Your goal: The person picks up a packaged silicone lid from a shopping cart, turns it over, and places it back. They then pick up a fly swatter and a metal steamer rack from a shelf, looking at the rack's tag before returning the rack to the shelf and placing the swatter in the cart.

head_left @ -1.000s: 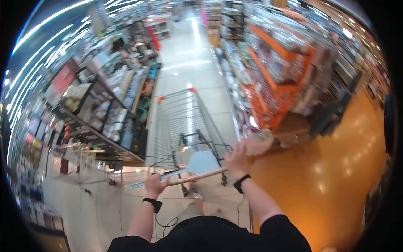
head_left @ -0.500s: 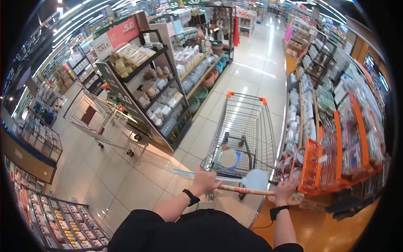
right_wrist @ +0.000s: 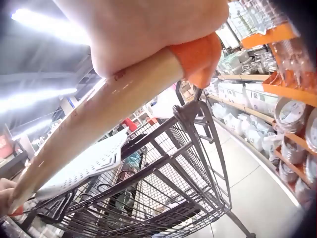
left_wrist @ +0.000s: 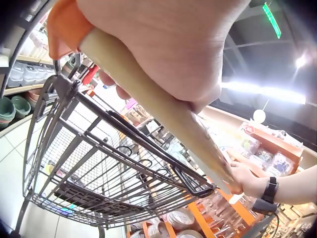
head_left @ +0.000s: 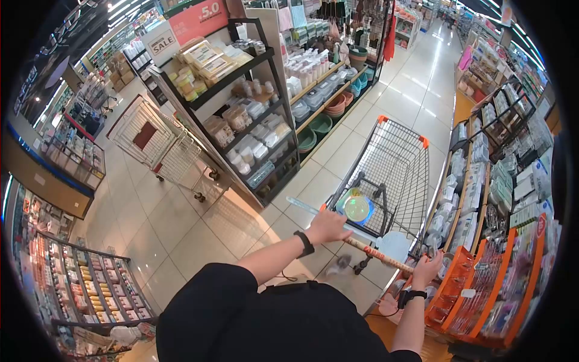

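A wire shopping cart (head_left: 395, 175) stands in front of me, its wooden-looking handle (head_left: 374, 250) ending in orange caps. My left hand (head_left: 329, 228) grips the handle near its left end; fingertips (left_wrist: 122, 92) show curled beneath it in the left wrist view. At the other end, my right hand (head_left: 427, 270) rests its palm on the handle, fingers reaching forward. A pale blue fly swatter (head_left: 393, 246) lies across the cart just beyond the handle, its long stick passing by my left hand. Low in the cart sits a round, shiny package (head_left: 356, 208).
Orange display racks (head_left: 476, 289) with packaged goods stand close by my right hand. To the left are a black shelf unit (head_left: 265, 151) and another shopping cart (head_left: 157, 145). A tiled aisle (head_left: 416, 72) runs ahead between shelves; basins (head_left: 322, 123) line its left side.
The head view has swung left, so the cart and both hands now appear farther right. Both hands stay on the handle. The right-hand racks look closer to the right hand than a second ago.
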Motion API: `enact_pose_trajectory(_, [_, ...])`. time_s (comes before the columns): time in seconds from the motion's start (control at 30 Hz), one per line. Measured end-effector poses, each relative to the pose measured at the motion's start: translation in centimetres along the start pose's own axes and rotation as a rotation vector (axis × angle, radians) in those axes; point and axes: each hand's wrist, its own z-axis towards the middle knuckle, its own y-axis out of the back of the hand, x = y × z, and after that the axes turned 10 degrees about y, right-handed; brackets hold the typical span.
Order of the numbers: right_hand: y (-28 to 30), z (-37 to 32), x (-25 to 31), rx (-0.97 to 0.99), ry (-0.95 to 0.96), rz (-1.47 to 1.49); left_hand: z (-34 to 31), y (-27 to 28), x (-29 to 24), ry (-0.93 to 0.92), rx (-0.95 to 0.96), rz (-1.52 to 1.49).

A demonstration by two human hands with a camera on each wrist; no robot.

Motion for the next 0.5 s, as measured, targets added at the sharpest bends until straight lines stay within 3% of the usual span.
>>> enact_pose_trajectory(0.03, [-0.8,1.4,0.3,0.037,-0.023,-0.024,1.6,0.1,0.3,0.011,0.008,-0.001])
enact_pose_trajectory(0.07, [-1.6,2.7,0.7,0.095,-0.153,0.162,3.2,0.1,0.6,0.0,-0.002,0.018])
enact_pose_trajectory(0.2, [-2.5,8.7,3.5,0.248,-0.254,0.032,9.7,-0.8,1.9,-0.003,-0.014,0.038])
enact_pose_trajectory(0.37, [-7.3,14.4,3.2,0.194,-0.209,0.105,18.0,-1.1,3.5,-0.002,-0.024,0.105])
enact_pose_trajectory(0.43, [-10.1,16.5,2.6,-0.214,0.253,-0.297,21.1,-0.5,3.8,0.053,0.085,0.173])
enact_pose_trajectory(0.5, [-10.9,19.0,3.5,-0.218,0.237,-0.262,23.9,-0.5,4.2,0.061,0.069,0.161])
